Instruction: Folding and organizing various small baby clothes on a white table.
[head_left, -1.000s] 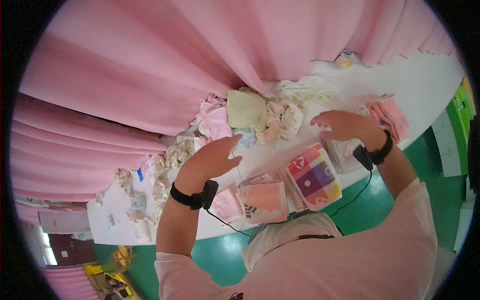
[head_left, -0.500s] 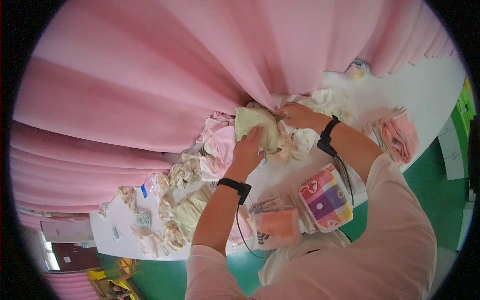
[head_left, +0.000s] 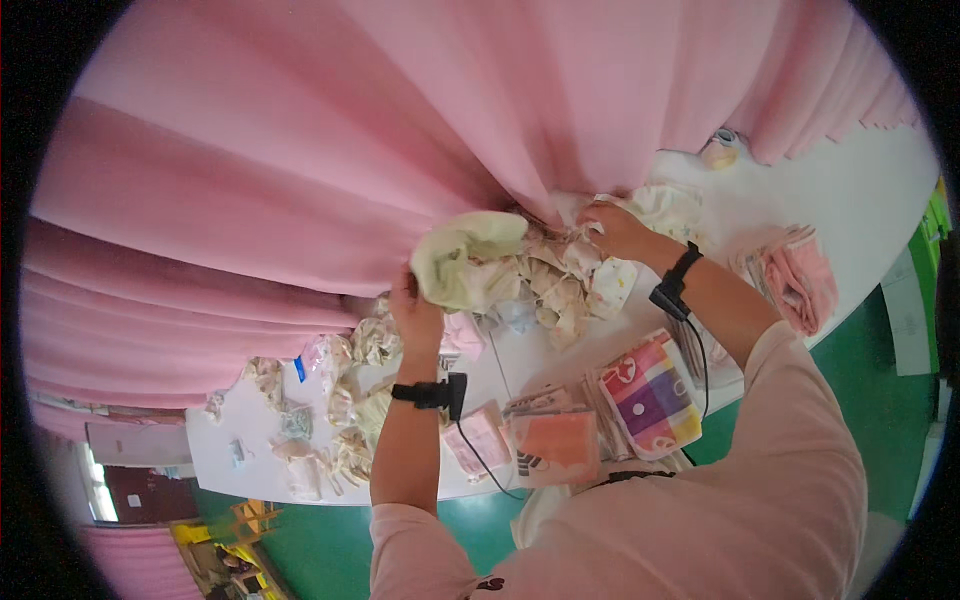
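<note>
My left hand (head_left: 415,310) grips the edge of a pale green piece of cloth (head_left: 470,250), which is lifted and folded over on itself above the table. Its fingers are partly hidden behind the fabric. By the foot of the curtain, my right hand (head_left: 617,228) is closed on a pale, crumpled piece of cloth (head_left: 582,240). Between the hands lies a loose heap of beige cloth (head_left: 552,290), with a white printed cloth (head_left: 612,285) beside it. A pink cloth (head_left: 462,333) lies near my left wrist.
Pink curtains (head_left: 420,120) hang along the far side of the white table (head_left: 850,190). Crumpled clothes (head_left: 352,455) spread to the left. Near me stand packs of folded cloths, one orange (head_left: 555,445), one multicoloured (head_left: 655,400). Folded pink cloths (head_left: 800,280) lie at the right.
My left hand has moved left and taken the pale green cloth with it, uncovering beige cloth beneath. My right hand has shifted slightly right.
</note>
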